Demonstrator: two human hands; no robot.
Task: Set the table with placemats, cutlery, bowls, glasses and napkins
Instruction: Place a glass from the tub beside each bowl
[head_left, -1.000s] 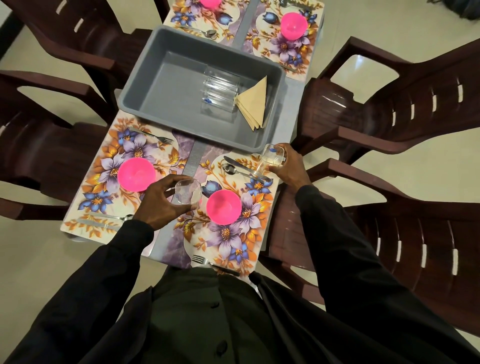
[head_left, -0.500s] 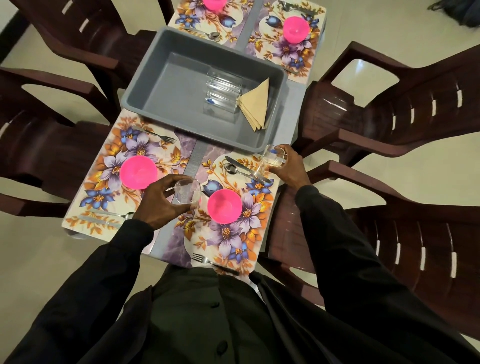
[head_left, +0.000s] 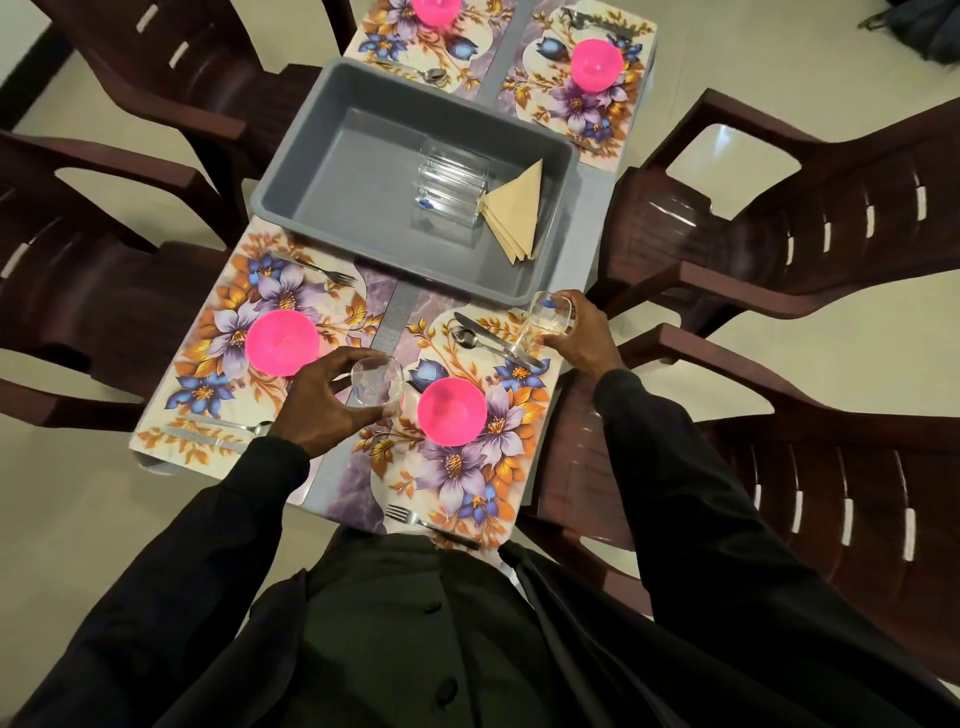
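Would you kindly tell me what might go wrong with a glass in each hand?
The right hand holds the right glass near the edge of the table, beside the knife; landing on the knife, it might tip or fall off. The left hand holds the left glass close to the near pink bowl and may bump it.

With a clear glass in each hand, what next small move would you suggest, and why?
Probably set the clear glass in the right hand down on the floral placemat beside the steel knife and release: it is held there, and this setting lacks a glass.
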